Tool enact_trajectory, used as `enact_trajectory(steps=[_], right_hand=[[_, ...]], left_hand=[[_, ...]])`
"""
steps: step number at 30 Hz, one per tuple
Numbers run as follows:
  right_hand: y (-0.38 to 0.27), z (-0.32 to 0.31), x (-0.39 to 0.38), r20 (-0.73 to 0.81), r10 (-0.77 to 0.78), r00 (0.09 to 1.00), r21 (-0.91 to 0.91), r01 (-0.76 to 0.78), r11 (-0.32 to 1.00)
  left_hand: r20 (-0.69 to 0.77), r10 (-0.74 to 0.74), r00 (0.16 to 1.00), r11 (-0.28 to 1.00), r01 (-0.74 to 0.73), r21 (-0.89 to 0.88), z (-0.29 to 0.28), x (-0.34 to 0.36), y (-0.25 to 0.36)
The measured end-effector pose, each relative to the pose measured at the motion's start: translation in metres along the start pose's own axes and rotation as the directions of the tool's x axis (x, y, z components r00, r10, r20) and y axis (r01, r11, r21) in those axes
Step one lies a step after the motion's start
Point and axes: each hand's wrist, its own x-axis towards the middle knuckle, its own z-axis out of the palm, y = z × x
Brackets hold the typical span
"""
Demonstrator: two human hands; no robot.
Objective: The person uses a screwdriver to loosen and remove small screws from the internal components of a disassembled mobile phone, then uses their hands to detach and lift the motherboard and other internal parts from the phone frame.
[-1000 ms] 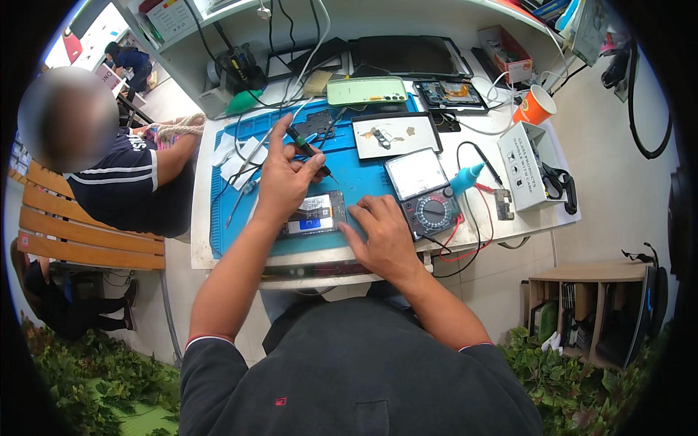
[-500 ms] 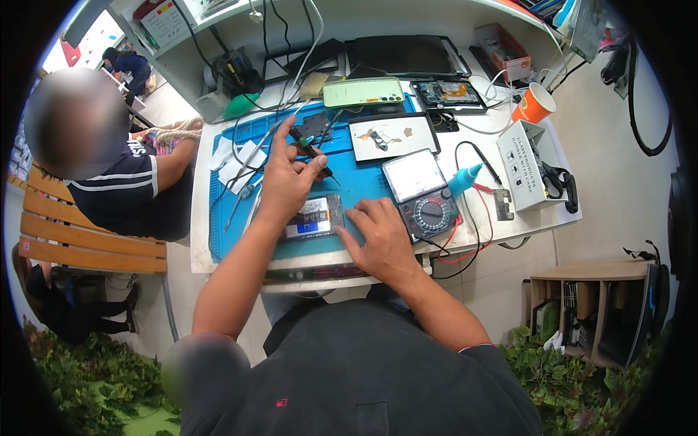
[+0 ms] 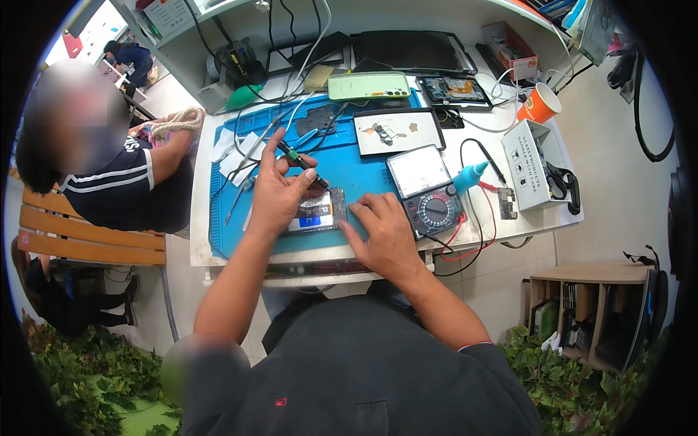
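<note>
Screwdriver (image 3: 302, 165), green and black, pinched between thumb and fingers of my left hand (image 3: 283, 187); its tip points down at the far right part of the opened phone (image 3: 337, 206). Contact there: cannot tell. Phone lies on the blue mat (image 3: 363, 174), near side of the worktop (image 3: 520, 228), between my hands, white-and-blue battery (image 3: 314, 220) exposed. My right hand (image 3: 383, 231) sits at its right end, fingers loosely bent, thumb apart from them and by the near right corner. Just right of that hand: multimeter (image 3: 434, 209), cover raised, with a blue bottle (image 3: 470, 176) beside it. Farther off: black-edged white panel (image 3: 401, 131) bearing small parts; beyond that, pale green phone back (image 3: 368, 86).
</note>
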Motion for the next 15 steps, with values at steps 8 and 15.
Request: enact_trajectory(steps=[8,15], right_hand=[[-0.0001,-0.0002,0.0,0.002,0.0,1.0,0.002,0.0,1.0],[-0.0005,0.0,-0.0007,0.005,0.0,1.0,-0.006,0.0,1.0]], left_hand=[[0.021,0.035,0.999,0.999,-0.035,-0.025,0.008,-0.0017,-0.0056],[0.023,0.054,0.998,0.999,-0.054,-0.005,0.0069,-0.0018,-0.0092]])
